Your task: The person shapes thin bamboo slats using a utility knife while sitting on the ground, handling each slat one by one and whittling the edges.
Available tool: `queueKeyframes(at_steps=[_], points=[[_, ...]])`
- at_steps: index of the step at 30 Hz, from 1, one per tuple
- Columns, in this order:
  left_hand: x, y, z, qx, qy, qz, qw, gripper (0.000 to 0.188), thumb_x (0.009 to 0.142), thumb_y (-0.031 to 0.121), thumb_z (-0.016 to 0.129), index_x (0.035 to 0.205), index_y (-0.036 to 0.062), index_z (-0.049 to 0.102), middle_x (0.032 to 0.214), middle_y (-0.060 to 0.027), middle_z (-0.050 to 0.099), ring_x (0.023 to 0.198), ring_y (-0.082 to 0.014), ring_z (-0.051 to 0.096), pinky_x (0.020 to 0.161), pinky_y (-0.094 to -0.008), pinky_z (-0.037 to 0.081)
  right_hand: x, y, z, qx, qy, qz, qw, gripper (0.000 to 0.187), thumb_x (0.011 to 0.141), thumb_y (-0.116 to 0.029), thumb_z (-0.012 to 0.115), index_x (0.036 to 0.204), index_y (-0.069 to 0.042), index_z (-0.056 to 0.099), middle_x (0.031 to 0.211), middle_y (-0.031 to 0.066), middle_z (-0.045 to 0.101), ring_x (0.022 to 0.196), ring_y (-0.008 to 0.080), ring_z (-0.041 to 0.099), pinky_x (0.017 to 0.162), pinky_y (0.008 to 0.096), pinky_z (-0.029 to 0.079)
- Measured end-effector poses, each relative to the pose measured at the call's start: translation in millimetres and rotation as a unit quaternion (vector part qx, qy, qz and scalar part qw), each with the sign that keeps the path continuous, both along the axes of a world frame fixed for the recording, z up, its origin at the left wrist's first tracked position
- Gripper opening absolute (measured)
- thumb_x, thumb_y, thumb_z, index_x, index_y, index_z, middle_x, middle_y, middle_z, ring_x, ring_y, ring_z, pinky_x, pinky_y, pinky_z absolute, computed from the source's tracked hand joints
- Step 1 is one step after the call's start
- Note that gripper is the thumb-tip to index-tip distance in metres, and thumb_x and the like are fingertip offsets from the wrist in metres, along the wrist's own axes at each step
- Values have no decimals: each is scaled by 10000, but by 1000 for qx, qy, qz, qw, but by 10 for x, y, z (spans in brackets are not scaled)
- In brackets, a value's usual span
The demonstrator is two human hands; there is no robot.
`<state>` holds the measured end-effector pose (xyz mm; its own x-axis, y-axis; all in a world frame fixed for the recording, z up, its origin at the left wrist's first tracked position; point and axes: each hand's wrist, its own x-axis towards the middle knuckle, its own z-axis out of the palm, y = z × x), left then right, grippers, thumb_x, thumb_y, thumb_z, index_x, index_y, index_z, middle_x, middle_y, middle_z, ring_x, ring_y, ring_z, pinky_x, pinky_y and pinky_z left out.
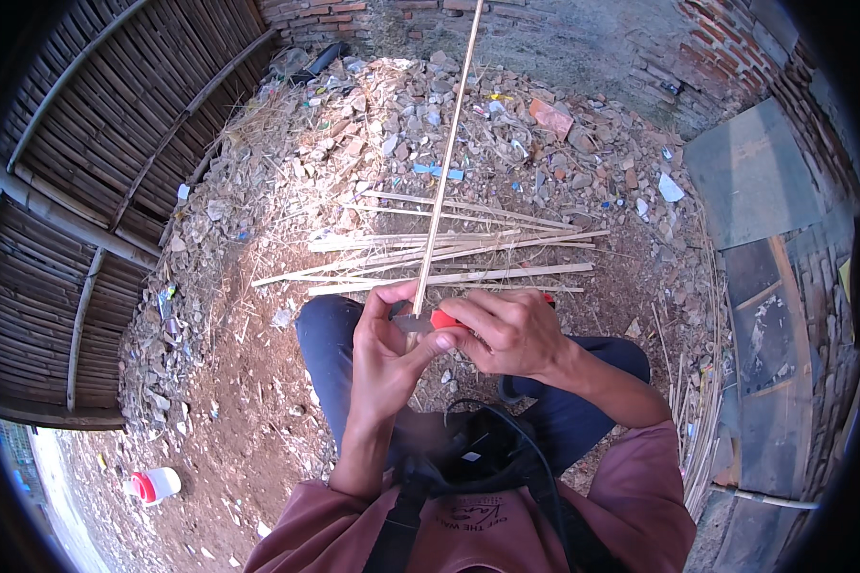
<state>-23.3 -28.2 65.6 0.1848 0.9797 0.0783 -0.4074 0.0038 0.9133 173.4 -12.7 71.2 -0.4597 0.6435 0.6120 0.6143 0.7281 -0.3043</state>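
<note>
A long, thin bamboo strip point(442, 177) rises from between my hands and runs up past the top of the view. My left hand point(380, 349) is closed at its lower end, index finger behind the strip and thumb stretched toward the knife. In my right hand point(514, 329) is a knife with a red handle point(443, 320), gripped by curled fingers. Its short grey blade point(412, 324) lies across the strip's lower end, between the two hands. My fingers partly cover the handle.
Several split bamboo strips point(468, 279) lie on the ground beyond my knees. Rubble point(401, 134) heaps toward the brick wall. A bamboo-slat wall point(96, 124) stands left; grey panels point(755, 177) lean right. A red-and-white container point(153, 485) lies at lower left.
</note>
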Motion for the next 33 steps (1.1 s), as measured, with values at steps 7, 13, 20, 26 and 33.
queueKeyframes(at_steps=[7, 13, 20, 26, 33], points=[[30, 13, -74, -2, -13, 4, 1000, 541, 894, -96, 815, 1331, -59, 498, 1244, -193, 670, 1088, -186, 711, 882, -295, 626, -11, -21, 72, 6, -17, -38, 999, 176, 960, -280, 763, 1017, -129, 693, 734, 31, 631, 544, 198, 680, 461, 363, 517], [67, 46, -110, 2, 41, 23, 999, 515, 901, -101, 803, 1316, -51, 502, 1266, -166, 652, 1165, -197, 678, 972, -310, 596, -44, -47, 67, 10, -10, -75, 997, 193, 984, -297, 748, 1020, -121, 678, 754, 32, 653, 584, 200, 702, 484, 356, 528], [-106, 41, 24, 6, -11, -48, 999, 493, 969, -56, 738, 1407, -13, 517, 1309, -96, 642, 1219, -175, 637, 1031, -331, 546, -23, -14, 114, 8, 15, -70, 997, 189, 995, -290, 741, 1040, -117, 678, 778, 43, 673, 616, 222, 718, 518, 374, 543], [-140, 15, -3, -34, 24, -105, 994, 433, 1065, 122, 675, 1454, -24, 554, 1156, -73, 688, 997, -140, 659, 850, -290, 531, -5, 4, 94, -5, 6, -64, 998, 167, 994, -263, 741, 1039, -112, 683, 779, 51, 673, 618, 237, 716, 530, 378, 546], [-102, -43, -69, -45, 123, -32, 991, 211, 1034, 55, 715, 1224, -37, 714, 1077, -16, 667, 909, -55, 568, 742, -215, 460, -20, 12, 116, -13, 7, -58, 998, 175, 997, -268, 739, 1033, -107, 682, 800, 49, 694, 626, 237, 724, 529, 378, 550]])
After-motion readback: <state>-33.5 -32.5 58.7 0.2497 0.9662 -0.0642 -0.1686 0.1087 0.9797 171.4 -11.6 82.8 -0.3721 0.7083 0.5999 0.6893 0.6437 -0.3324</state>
